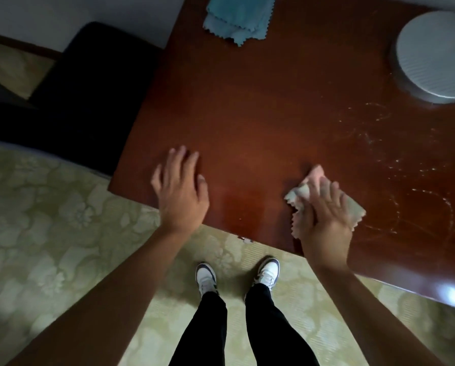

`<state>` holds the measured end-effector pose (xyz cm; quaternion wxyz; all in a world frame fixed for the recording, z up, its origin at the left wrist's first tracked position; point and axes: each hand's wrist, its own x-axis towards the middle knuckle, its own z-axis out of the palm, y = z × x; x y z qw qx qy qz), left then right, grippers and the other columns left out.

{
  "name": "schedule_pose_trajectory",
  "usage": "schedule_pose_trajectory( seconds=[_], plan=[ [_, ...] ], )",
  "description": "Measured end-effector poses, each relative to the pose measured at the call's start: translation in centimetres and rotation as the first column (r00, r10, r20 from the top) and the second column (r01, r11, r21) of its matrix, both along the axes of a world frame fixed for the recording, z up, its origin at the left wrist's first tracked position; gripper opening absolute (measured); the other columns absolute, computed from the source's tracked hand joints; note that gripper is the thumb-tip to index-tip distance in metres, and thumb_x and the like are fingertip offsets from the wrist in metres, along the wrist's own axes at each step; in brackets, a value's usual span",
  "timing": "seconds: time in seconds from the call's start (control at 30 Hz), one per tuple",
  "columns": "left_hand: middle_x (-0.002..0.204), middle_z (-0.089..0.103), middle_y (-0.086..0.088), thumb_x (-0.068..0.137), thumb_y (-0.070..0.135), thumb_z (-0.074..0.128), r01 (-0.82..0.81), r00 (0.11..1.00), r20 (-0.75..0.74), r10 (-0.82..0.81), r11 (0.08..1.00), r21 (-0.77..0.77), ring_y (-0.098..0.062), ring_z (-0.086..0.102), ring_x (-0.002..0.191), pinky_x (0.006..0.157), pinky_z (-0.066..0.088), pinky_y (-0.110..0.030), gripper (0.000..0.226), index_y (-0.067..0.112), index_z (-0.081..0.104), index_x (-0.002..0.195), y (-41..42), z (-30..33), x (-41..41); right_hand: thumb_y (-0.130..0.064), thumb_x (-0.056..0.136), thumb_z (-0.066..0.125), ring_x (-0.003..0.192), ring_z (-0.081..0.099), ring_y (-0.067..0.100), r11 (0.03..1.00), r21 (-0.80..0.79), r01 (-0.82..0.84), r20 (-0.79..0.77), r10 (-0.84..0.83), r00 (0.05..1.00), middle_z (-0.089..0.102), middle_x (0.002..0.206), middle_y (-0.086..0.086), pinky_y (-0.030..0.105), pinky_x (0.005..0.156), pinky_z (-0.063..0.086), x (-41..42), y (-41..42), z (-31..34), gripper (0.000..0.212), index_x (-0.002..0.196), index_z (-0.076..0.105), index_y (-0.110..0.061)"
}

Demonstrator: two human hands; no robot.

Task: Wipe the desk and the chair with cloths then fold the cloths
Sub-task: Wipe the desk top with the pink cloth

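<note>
A reddish-brown wooden desk (274,107) fills the upper right of the head view. My right hand (326,217) presses a crumpled pale pink-and-beige cloth (303,191) flat against the desk near its front edge, fingers straight on top of it. My left hand (180,191) rests open on the desk near its front left corner, fingers spread, holding nothing. A folded blue cloth (238,18) lies at the desk's far edge. A dark chair (84,83) stands to the left of the desk.
A round grey ribbed object (437,56) sits on the desk at the far right. Pale streaks (395,165) mark the desk surface to the right of my right hand. My feet (237,276) stand on green patterned carpet (49,220) before the desk.
</note>
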<state>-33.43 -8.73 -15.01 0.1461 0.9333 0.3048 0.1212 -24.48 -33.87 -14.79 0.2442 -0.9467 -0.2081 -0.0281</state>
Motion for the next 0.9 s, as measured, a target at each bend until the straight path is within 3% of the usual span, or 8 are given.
schedule_pose_trajectory(
  seconds=[0.17, 0.27, 0.37, 0.53, 0.63, 0.7, 0.83, 0.9],
  plan=[
    [0.160, 0.032, -0.013, 0.099, 0.033, 0.038, -0.187, 0.982, -0.012, 0.187, 0.976, -0.115, -0.027, 0.023, 0.150, 0.123, 0.018, -0.043, 0.059, 0.003, 0.038, 0.149, 7.0, -0.9, -5.7, -0.026, 0.101, 0.034, 0.136, 0.042, 0.040, 1.000, 0.029, -0.006, 0.053, 0.005, 0.999, 0.052, 0.139, 0.021, 0.050, 0.116, 0.029, -4.2, 5.7, -0.9, 0.046, 0.132, 0.061, -0.004],
    [0.162, 0.028, -0.008, 0.098, 0.034, 0.036, -0.270, 0.952, 0.052, 0.301, 0.910, -0.314, -0.021, 0.022, 0.151, 0.121, 0.012, -0.024, 0.062, 0.006, 0.030, 0.154, 8.4, -0.6, -6.8, -0.023, 0.099, 0.038, 0.136, 0.042, 0.043, 0.998, 0.029, 0.056, 0.058, -0.058, 0.997, 0.053, 0.139, 0.022, 0.052, 0.115, 0.028, -5.4, 8.0, -1.3, 0.045, 0.131, 0.060, -0.002],
    [0.157, 0.037, -0.009, 0.101, 0.029, 0.038, -0.276, 0.922, 0.099, 0.374, 0.814, -0.511, -0.018, 0.031, 0.146, 0.107, 0.009, 0.002, 0.055, 0.007, 0.036, 0.151, 8.8, -0.2, -7.7, -0.021, 0.096, 0.040, 0.136, 0.042, 0.043, 0.997, 0.019, 0.081, 0.076, -0.082, 0.994, 0.052, 0.140, 0.022, 0.051, 0.116, 0.029, -6.6, 10.8, -1.7, 0.045, 0.131, 0.060, -0.001],
    [0.144, 0.055, -0.005, 0.095, 0.033, 0.038, -0.180, 0.863, 0.178, 0.472, 0.619, -0.765, -0.009, 0.048, 0.132, 0.112, 0.035, -0.021, 0.054, 0.008, 0.055, 0.139, 10.0, 1.6, -8.5, -0.017, 0.103, 0.042, 0.135, 0.046, 0.034, 0.987, 0.039, -0.154, 0.079, 0.151, 0.985, 0.053, 0.140, 0.017, 0.050, 0.112, 0.038, -11.7, 22.4, -2.3, 0.038, 0.136, 0.057, -0.007],
    [0.135, 0.063, -0.003, 0.099, 0.034, 0.044, -0.156, 0.815, 0.178, 0.551, 0.505, -0.849, -0.009, 0.058, 0.123, 0.108, 0.042, -0.027, 0.044, 0.014, 0.061, 0.134, 11.8, 2.2, -9.2, -0.015, 0.097, 0.049, 0.131, 0.051, 0.035, 0.906, 0.122, -0.405, 0.033, 0.405, 0.914, 0.056, 0.138, 0.019, 0.041, 0.116, 0.030, -14.5, 30.6, -1.2, 0.040, 0.134, 0.057, -0.004],
    [0.130, 0.065, 0.002, 0.095, 0.040, 0.044, -0.145, 0.787, 0.195, 0.585, 0.483, -0.864, -0.010, 0.059, 0.121, 0.105, 0.045, -0.031, 0.047, 0.017, 0.061, 0.132, 13.1, 2.4, -9.4, -0.008, 0.095, 0.055, 0.141, 0.040, 0.028, 0.877, 0.162, -0.453, -0.040, 0.464, 0.885, 0.045, 0.150, 0.013, 0.037, 0.118, 0.027, -13.7, 32.1, 0.2, 0.050, 0.145, 0.047, -0.012],
    [0.131, 0.063, 0.001, 0.095, 0.043, 0.043, -0.083, 0.899, 0.172, 0.404, 0.540, -0.837, -0.002, 0.057, 0.116, 0.102, 0.042, -0.022, 0.049, 0.017, 0.058, 0.134, 14.1, 3.2, -8.9, 0.003, 0.088, 0.061, 0.147, 0.028, 0.020, 0.968, 0.198, -0.154, -0.013, 0.160, 0.987, 0.035, 0.157, -0.002, 0.038, 0.113, 0.040, -8.3, 25.4, 3.1, 0.075, 0.153, 0.034, -0.022],
    [0.137, 0.060, 0.002, 0.096, 0.046, 0.041, -0.075, 0.940, 0.139, 0.312, 0.586, -0.807, -0.005, 0.054, 0.122, 0.107, 0.041, -0.028, 0.051, 0.020, 0.057, 0.136, 13.4, 3.1, -8.1, -0.001, 0.094, 0.056, 0.145, 0.031, 0.026, 0.989, 0.140, -0.052, 0.027, 0.048, 0.998, 0.038, 0.154, 0.001, 0.047, 0.110, 0.042, -5.8, 20.6, 3.5, 0.060, 0.150, 0.041, -0.019]
  ],
)
